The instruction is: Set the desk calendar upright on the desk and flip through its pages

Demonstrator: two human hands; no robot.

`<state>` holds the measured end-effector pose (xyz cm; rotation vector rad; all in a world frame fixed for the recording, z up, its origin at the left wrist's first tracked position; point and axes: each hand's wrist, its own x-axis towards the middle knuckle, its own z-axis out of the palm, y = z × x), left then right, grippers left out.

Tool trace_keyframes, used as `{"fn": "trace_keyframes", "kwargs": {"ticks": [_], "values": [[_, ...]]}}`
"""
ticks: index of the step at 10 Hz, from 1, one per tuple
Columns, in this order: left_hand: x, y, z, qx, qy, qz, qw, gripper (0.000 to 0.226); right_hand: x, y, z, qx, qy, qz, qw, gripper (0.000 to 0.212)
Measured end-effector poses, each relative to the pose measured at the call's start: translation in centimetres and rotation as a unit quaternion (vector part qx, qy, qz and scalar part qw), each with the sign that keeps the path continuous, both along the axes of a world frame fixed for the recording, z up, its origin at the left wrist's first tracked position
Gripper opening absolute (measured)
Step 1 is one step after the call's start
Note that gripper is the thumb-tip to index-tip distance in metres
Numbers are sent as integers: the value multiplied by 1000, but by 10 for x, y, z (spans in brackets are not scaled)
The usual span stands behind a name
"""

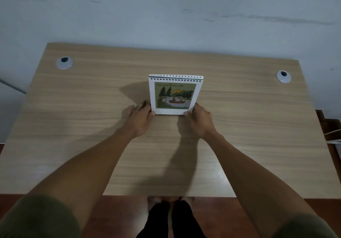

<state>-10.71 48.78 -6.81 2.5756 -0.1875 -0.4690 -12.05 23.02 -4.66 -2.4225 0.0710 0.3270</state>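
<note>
A white spiral-bound desk calendar (175, 95) stands upright in the middle of the wooden desk (73, 118), its coil at the top. The front page shows a green picture of pine trees, a sun and a boat on water. My left hand (140, 117) grips the calendar's lower left corner, fingers curled behind that edge. At the lower right corner my right hand (199, 119) holds the base, thumb on the front. The back of the calendar and its stand are hidden.
Two grey cable grommets sit in the desk top, one at the back left (64, 62) and one at the back right (283, 76). A pale wall (166, 16) rises right behind the desk. Reddish floor (114, 217) shows below the front edge.
</note>
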Motion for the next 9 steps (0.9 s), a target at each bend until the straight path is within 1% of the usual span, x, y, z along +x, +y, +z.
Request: {"fn": "trace_keyframes", "kwargs": {"ticks": [2, 4, 5, 6, 7, 8, 9], "values": [[49, -3, -7, 23, -10, -2, 1000, 45, 40, 2, -4, 39, -18, -37, 998, 23], [82, -7, -8, 33, -32, 23, 999, 39, 76, 2, -10, 42, -22, -42, 998, 18], [88, -9, -7, 36, -34, 36, 998, 38, 85, 4, -11, 29, -32, -39, 998, 19], [90, -10, -6, 35, -30, 42, 998, 37, 87, 2, -13, 32, -21, -43, 998, 18], [85, -11, -5, -1, -48, 58, 997, 33, 81, 1, -10, 64, -34, -41, 997, 27], [74, -15, 0, -91, -42, 102, 990, 35, 70, 1, -4, 100, -52, -49, 992, 47], [54, -19, -1, -70, -72, 119, 988, 46, 55, 3, -10, 64, -73, -50, 994, 44]]}}
